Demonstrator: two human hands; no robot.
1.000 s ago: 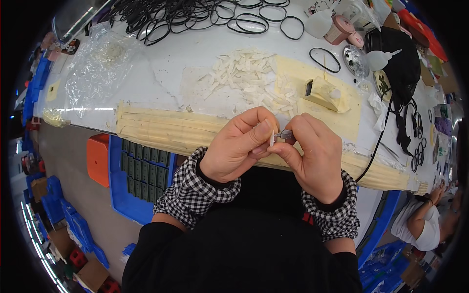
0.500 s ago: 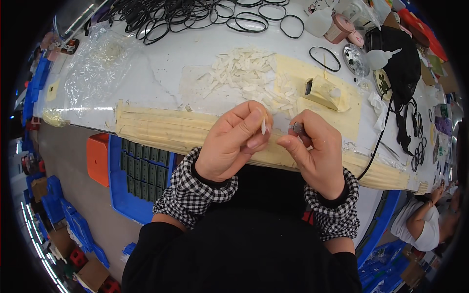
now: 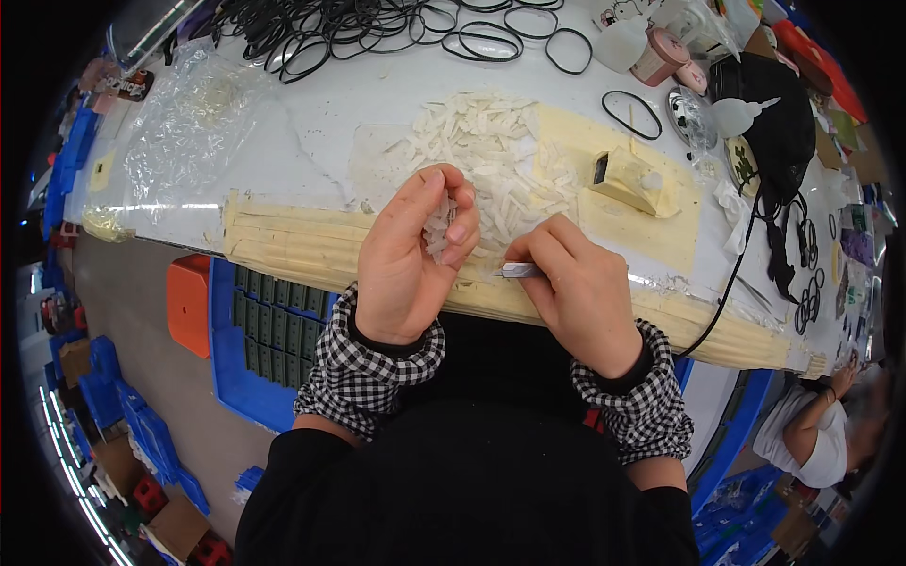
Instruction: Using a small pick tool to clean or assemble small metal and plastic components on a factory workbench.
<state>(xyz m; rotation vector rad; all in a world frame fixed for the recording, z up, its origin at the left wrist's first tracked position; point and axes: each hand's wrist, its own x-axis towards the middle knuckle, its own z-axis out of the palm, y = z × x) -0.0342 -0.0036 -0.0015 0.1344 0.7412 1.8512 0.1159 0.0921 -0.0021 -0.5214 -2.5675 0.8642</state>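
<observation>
My left hand (image 3: pixel 408 262) is cupped near the table's front edge, its fingers curled around several small whitish strips (image 3: pixel 437 232). To its right, my right hand (image 3: pixel 583 291) pinches a short, flat silver metal tool (image 3: pixel 519 270) between thumb and fingers. Its narrow end points left toward my left hand; the rest is hidden in my grip, so I cannot tell its exact kind. Just beyond both hands lies a loose pile of similar whitish strips (image 3: pixel 477 123), partly spread over a yellowish taped patch (image 3: pixel 566 132).
A yellow-taped block (image 3: pixel 628 181) stands right of the pile. Black rubber loops (image 3: pixel 377 28) heap at the back; crumpled clear plastic (image 3: pixel 189 123) lies left. A black cable (image 3: pixel 741 259) crosses the right side. Below the edge are an orange stool (image 3: pixel 189 307) and a blue crate (image 3: pixel 226 368). Another person (image 3: pixel 802 429) is at far right.
My hands have moved slightly left. My left hand has gone from pinching one whitish piece to a cupped shape with strips in it. The silver tool in my right hand now shows more clearly.
</observation>
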